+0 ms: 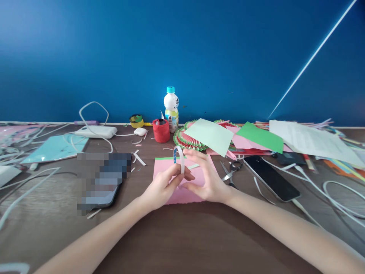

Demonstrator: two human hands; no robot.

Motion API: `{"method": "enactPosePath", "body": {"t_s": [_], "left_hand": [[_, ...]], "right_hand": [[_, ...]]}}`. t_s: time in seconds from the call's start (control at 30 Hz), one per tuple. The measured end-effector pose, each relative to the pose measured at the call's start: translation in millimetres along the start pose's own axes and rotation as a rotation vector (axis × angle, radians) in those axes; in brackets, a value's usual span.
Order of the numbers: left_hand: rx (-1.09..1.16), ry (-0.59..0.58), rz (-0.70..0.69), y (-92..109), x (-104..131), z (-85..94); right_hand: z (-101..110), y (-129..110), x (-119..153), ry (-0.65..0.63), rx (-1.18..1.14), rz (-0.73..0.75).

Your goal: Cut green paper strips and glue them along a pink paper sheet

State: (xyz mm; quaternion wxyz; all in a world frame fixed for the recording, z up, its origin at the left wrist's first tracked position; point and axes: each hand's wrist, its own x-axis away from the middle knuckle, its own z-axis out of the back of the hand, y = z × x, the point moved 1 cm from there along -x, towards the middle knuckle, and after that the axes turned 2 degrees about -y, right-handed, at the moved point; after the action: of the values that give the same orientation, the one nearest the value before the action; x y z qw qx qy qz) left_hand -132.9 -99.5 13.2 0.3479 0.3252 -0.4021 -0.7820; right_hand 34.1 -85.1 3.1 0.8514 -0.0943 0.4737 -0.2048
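My left hand (165,186) pinches a curled paper strip (179,154) between thumb and fingers. The strip arches upward in a loop, white on the outside with a blue pattern showing on its inner face. To its right, my right hand (211,180) is open, with thumb and fingers apart around the loop's right side; whether a fingertip touches the strip I cannot tell. Beneath both hands lies a pink paper sheet (203,196) with a green edge at the top. A pale narrow strip (194,166) rests on that sheet, partly hidden by my fingers.
Scissors (229,173) and a black phone (270,177) lie on the right, another phone (110,180) on the left. Behind stand a red roll (161,131) and a bottle (171,104). Loose papers (211,135), a power bank (97,131) and white cables (327,190) surround the workspace.
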Motion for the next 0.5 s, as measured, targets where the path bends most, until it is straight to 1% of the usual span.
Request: {"method": "enactPosePath", "body": {"t_s": [0.07, 0.17, 0.27, 0.5], "left_hand": [[-0.059, 0.013, 0.011, -1.0, 0.0, 0.4], [-0.119, 0.017, 0.010, -1.2, 0.3, 0.7], [-0.126, 0.013, 0.009, -1.2, 0.6, -0.1], [-0.086, 0.008, 0.047, -0.5, -0.4, -2.2]], "right_hand": [[2.0, -1.5, -1.4, 0.011, -0.022, -0.051], [3.2, -2.6, -2.5, -0.017, -0.077, -0.076], [2.9, -2.9, -2.4, -0.050, -0.106, -0.090], [5.3, -2.5, -2.1, -0.070, -0.205, -0.182]]}}
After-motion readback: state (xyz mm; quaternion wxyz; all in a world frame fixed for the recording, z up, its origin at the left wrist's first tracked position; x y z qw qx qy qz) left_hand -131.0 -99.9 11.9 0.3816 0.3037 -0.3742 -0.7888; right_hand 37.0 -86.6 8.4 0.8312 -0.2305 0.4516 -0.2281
